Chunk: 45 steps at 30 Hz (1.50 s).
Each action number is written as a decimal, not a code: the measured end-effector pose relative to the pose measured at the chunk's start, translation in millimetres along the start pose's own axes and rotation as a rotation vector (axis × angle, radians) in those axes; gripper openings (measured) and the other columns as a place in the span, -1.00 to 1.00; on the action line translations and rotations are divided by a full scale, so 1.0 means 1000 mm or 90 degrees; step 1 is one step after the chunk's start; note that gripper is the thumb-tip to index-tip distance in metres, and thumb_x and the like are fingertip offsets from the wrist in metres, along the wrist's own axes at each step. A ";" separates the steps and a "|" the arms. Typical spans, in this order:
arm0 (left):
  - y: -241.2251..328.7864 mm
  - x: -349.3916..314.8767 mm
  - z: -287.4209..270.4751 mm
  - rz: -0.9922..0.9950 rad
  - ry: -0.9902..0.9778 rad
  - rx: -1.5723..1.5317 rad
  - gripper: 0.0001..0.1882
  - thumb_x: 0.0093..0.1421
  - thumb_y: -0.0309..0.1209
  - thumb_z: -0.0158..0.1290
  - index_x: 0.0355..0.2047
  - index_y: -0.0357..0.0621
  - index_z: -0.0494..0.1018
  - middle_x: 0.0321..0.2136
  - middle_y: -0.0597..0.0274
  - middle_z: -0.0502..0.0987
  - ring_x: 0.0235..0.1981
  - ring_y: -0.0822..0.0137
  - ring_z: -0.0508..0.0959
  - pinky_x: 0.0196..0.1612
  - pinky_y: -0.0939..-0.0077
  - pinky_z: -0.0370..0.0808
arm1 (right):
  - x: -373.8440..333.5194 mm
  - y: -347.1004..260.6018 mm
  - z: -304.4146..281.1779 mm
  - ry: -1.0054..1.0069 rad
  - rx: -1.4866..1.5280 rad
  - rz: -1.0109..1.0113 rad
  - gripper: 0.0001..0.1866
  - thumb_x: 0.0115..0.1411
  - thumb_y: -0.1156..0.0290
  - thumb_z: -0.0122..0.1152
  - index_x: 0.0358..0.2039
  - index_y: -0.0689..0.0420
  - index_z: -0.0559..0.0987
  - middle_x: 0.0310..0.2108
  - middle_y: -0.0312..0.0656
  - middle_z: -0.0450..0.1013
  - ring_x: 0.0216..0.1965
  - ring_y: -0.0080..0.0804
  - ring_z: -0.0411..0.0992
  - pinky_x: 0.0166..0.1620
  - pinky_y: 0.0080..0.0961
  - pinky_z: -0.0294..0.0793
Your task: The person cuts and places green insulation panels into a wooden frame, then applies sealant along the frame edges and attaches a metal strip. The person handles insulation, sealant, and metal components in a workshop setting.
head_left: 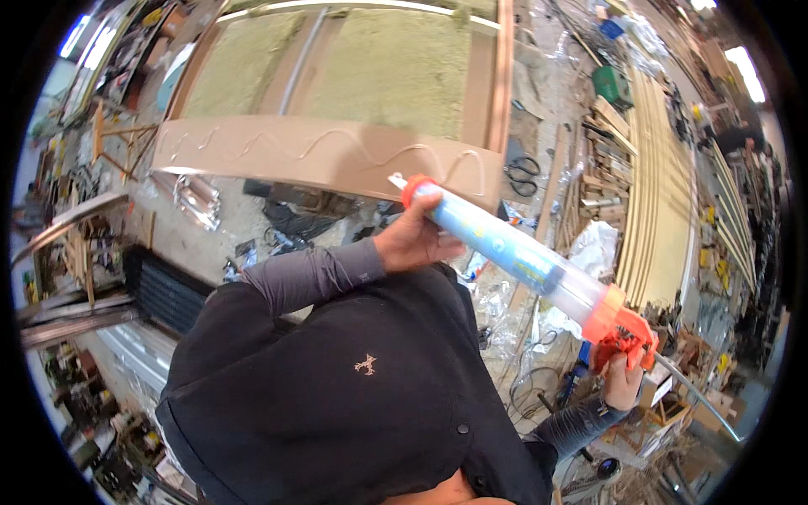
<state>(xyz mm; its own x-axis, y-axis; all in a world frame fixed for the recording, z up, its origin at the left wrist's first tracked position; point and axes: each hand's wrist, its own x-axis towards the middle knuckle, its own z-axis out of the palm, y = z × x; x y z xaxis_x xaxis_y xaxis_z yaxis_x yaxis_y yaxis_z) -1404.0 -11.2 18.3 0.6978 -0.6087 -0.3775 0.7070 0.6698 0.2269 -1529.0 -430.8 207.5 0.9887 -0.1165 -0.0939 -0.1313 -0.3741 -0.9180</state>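
A caulking gun with a clear barrel, a blue-printed sausage pack inside and orange ends lies slantwise before me. My left hand supports the front of its barrel, thumb against the tube just behind the orange front cap. My right hand is wrapped round the orange handle, and its fingers are partly hidden there. Behind the handle sticks out a bent metal rod. The pale nozzle is at the near edge of a brown board, which carries a wavy bead of adhesive.
Beyond the board, a frame holds yellowish insulation split by a metal strip. Black-handled scissors lie right of it. Long pale planks, wood offcuts and a green box are on the right. Plastic wrap litters the floor.
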 end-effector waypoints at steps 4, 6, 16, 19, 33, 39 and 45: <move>0.045 -0.045 -0.036 0.152 0.044 -0.036 -0.29 0.25 0.23 0.18 0.17 -0.05 0.45 0.08 0.24 0.59 0.09 0.23 0.62 0.18 0.17 0.57 | 0.060 -0.043 0.083 -0.232 0.054 -0.027 -0.38 0.40 0.10 0.20 0.27 0.32 0.42 -0.24 -0.20 0.55 -0.42 -0.54 0.39 -0.34 -0.54 0.39; 0.067 -0.072 -0.047 0.231 0.105 -0.036 -0.34 0.25 0.26 0.15 0.09 0.01 0.47 0.00 0.25 0.61 0.04 0.28 0.63 0.11 0.21 0.59 | 0.090 -0.056 0.120 -0.352 0.030 -0.033 -0.43 0.45 0.06 0.11 0.21 0.31 0.46 -0.38 -0.29 0.46 -0.46 -0.58 0.34 -0.37 -0.56 0.33; 0.173 -0.163 -0.104 0.604 0.233 -0.066 -0.61 0.29 0.16 0.05 -0.13 0.22 0.48 -0.13 0.33 0.64 -0.01 0.16 0.64 0.02 0.13 0.59 | 0.145 -0.122 0.333 -0.558 0.069 -0.136 -0.70 0.51 0.23 0.10 -0.02 0.24 0.51 -0.45 -0.35 0.44 -0.45 -0.54 0.42 -0.36 -0.55 0.40; 0.209 -0.184 -0.128 0.653 0.299 -0.128 -0.62 0.28 0.14 0.03 -0.17 0.18 0.45 -0.20 0.31 0.61 -0.09 0.17 0.64 -0.12 0.11 0.61 | 0.162 -0.104 0.396 -0.644 0.276 -0.105 -0.63 0.51 0.15 0.08 0.04 0.22 0.49 -0.37 -0.27 0.50 -0.38 -0.48 0.47 -0.28 -0.49 0.46; 0.096 -0.051 0.052 0.364 0.042 0.286 -0.48 0.41 0.05 0.07 0.13 -0.08 0.37 -0.14 0.22 0.57 -0.13 0.28 0.61 -0.06 0.19 0.58 | 0.015 0.107 0.111 -0.078 0.534 -0.020 -0.09 0.30 -0.40 0.09 0.26 0.23 0.35 -0.47 -0.23 0.46 -0.51 -0.49 0.38 -0.41 -0.48 0.39; 0.003 -0.024 0.090 0.181 -0.373 0.761 -0.63 0.29 -0.25 0.32 -0.10 -0.32 0.57 -0.24 0.09 0.67 -0.24 0.28 0.70 -0.10 0.38 0.63 | -0.200 0.117 -0.076 0.099 0.471 -0.032 0.02 0.23 -0.46 0.15 0.32 0.23 0.32 -0.69 -0.32 0.40 -0.74 -0.64 0.25 -0.66 -0.64 0.27; 0.006 -0.024 0.088 0.155 -0.122 0.875 -0.82 0.28 -0.51 0.26 -0.13 -0.31 0.59 -0.29 0.19 0.69 -0.29 0.49 0.66 -0.20 0.54 0.59 | -0.202 0.071 -0.030 0.353 0.269 0.056 -0.18 0.27 -0.37 0.20 0.07 0.23 0.51 -0.57 -0.25 0.52 -0.80 -0.72 0.11 -0.73 -0.71 0.02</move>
<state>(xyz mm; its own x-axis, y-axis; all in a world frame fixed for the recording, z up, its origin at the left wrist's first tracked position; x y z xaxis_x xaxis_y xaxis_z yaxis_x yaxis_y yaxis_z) -1406.3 -30.1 108.0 0.7430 -0.6617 -0.1008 0.0363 -0.1106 0.9932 -1740.3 -461.1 172.8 0.7783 -0.6241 -0.0682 -0.0592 0.0352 -0.9976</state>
